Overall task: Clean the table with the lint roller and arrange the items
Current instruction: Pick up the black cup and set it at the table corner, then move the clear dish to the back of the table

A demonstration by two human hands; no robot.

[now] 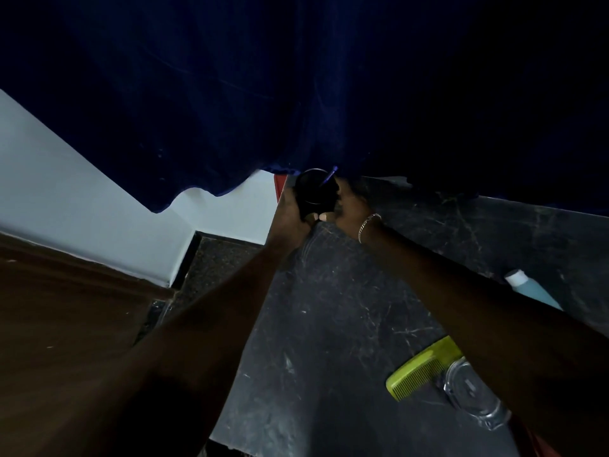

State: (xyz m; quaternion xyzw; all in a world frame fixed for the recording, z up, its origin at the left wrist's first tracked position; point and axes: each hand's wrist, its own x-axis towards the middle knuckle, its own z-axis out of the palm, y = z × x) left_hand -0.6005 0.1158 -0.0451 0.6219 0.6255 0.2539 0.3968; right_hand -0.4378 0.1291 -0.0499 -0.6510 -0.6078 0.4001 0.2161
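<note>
Head view: a black cup (313, 192) sits at the far corner of the table (329, 324), pressed between both hands, with a blue pen (329, 177) slanting out of its mouth. The left hand (291, 209) wraps its left side and the right hand (347, 206) its right, fingers curled closed around it, thumbs meeting at its near side. A metal chain bracelet (367, 224) circles the right wrist. The tabletop is dark, marble-like, veined and scratched. Near the right forearm lie a yellow-green comb (418, 371), a clear glass bottle (471, 394) touching it, and farther off a pale blue bottle (530, 290) with a white cap. A dark blue curtain (263, 94) hangs just behind the cup
</note>
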